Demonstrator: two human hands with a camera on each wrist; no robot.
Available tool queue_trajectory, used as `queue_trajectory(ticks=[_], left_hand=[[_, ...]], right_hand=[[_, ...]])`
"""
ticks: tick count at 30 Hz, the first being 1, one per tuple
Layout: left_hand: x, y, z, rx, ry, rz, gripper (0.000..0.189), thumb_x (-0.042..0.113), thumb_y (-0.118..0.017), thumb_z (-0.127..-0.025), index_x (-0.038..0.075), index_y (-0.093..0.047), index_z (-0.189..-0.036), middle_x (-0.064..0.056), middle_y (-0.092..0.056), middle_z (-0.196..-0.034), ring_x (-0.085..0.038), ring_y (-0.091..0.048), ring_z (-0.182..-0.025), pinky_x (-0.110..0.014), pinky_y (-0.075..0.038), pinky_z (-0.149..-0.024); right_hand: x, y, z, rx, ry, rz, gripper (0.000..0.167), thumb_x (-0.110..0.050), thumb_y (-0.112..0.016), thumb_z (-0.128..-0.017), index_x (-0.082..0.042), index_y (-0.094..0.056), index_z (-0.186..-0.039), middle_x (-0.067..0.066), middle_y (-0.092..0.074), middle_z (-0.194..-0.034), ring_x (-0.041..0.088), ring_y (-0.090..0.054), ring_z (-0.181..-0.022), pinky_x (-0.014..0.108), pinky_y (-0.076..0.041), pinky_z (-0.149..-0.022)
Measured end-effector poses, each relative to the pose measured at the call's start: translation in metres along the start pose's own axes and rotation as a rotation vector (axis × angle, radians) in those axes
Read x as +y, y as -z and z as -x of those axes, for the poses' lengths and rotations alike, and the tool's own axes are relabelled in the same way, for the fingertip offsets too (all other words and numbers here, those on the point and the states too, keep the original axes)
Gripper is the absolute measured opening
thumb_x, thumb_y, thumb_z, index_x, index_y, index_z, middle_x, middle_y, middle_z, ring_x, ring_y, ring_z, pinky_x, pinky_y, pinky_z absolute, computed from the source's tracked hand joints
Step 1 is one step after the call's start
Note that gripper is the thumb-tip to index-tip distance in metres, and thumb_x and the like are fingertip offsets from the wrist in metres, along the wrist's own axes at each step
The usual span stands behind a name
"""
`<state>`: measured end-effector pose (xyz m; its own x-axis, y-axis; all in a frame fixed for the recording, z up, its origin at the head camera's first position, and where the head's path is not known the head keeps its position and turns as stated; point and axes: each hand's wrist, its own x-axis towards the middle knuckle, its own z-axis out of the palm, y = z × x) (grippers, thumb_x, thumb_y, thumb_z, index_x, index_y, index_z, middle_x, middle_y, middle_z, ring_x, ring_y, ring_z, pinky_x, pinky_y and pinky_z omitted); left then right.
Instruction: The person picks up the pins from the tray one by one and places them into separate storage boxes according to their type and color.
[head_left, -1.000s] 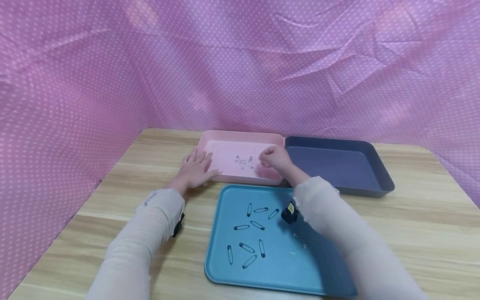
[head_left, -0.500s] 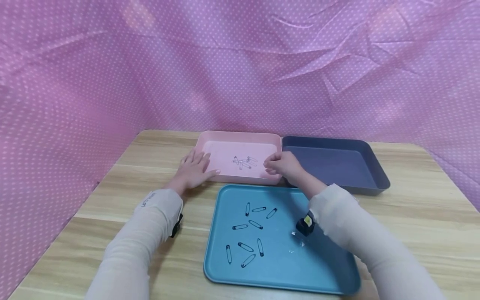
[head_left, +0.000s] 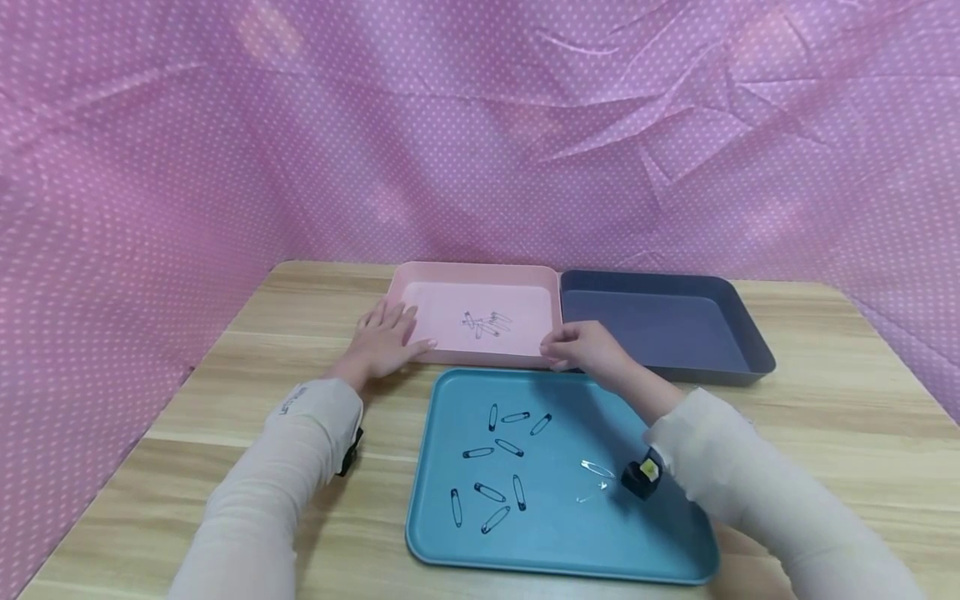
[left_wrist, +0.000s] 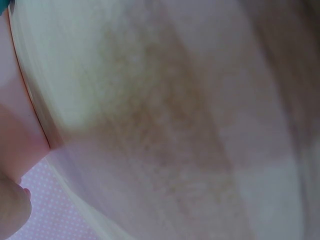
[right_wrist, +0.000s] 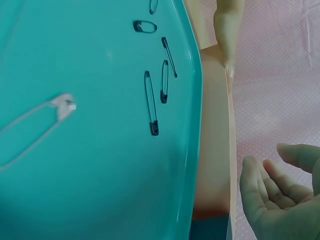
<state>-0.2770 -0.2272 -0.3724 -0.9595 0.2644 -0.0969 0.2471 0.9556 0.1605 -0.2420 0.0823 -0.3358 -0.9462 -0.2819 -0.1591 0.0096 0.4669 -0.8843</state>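
My left hand (head_left: 381, 342) rests, fingers spread, at the left rim of the pink tray (head_left: 480, 272). Silver safety pins (head_left: 489, 327) lie in a loose pile inside that tray. Over the pink tray's front right corner is my right hand (head_left: 588, 346). In the right wrist view, the right hand (right_wrist: 280, 195) has its thumb apart from loosely bent fingers, with nothing between them. Nearer me, the blue tray (head_left: 540, 546) carries several black safety pins (head_left: 490, 492) on its left side. A few silver safety pins (head_left: 597, 469) lie on its right side, close to the right wrist camera.
A dark grey-blue tray (head_left: 645, 321) stands against the pink tray's right side. All trays sit on a wooden table (head_left: 247, 400). Behind the table hangs a pink dotted cloth (head_left: 480, 133). The left wrist view shows mostly blurred tabletop and the pink tray's side (left_wrist: 20, 125).
My right hand has drawn back from the silver pile toward the pink tray's front right corner, uncovering silver pins on the blue tray. The left hand stays at the rim.
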Motion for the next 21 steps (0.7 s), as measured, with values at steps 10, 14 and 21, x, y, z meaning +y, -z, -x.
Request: queue_trajectory(ticks=[10,14,21], left_hand=[[0.001,0.001,0.000,-0.013,0.003,0.006,0.077,0.060,-0.026,-0.084,0.008,-0.011,-0.139,-0.014,-0.005,-0.143,-0.034,0.010,-0.127,-0.049,0.002,-0.099],[0.000,0.000,0.000,-0.012,0.000,0.002,0.078,0.060,-0.026,-0.084,0.007,-0.010,-0.139,-0.015,-0.005,-0.143,-0.034,0.010,-0.127,-0.050,0.002,-0.099],[0.000,0.001,0.001,-0.004,-0.005,-0.010,0.079,0.062,-0.025,-0.083,0.007,-0.011,-0.139,-0.015,-0.006,-0.142,-0.035,0.009,-0.127,-0.050,0.002,-0.099]], right_hand=[[0.004,0.008,0.024,-0.088,0.045,-0.015,0.023,-0.014,-0.057,-0.083,0.004,-0.058,-0.097,0.019,-0.060,-0.093,0.024,-0.058,-0.082,0.038,-0.044,-0.079],[0.007,0.010,0.034,-0.111,0.032,0.000,0.026,-0.015,-0.057,-0.082,0.005,-0.058,-0.099,0.019,-0.059,-0.093,0.025,-0.058,-0.082,0.038,-0.044,-0.079],[0.015,0.013,0.050,-0.141,0.006,0.019,0.026,-0.015,-0.058,-0.081,0.006,-0.059,-0.097,0.016,-0.061,-0.089,0.026,-0.058,-0.078,0.038,-0.044,-0.077]])
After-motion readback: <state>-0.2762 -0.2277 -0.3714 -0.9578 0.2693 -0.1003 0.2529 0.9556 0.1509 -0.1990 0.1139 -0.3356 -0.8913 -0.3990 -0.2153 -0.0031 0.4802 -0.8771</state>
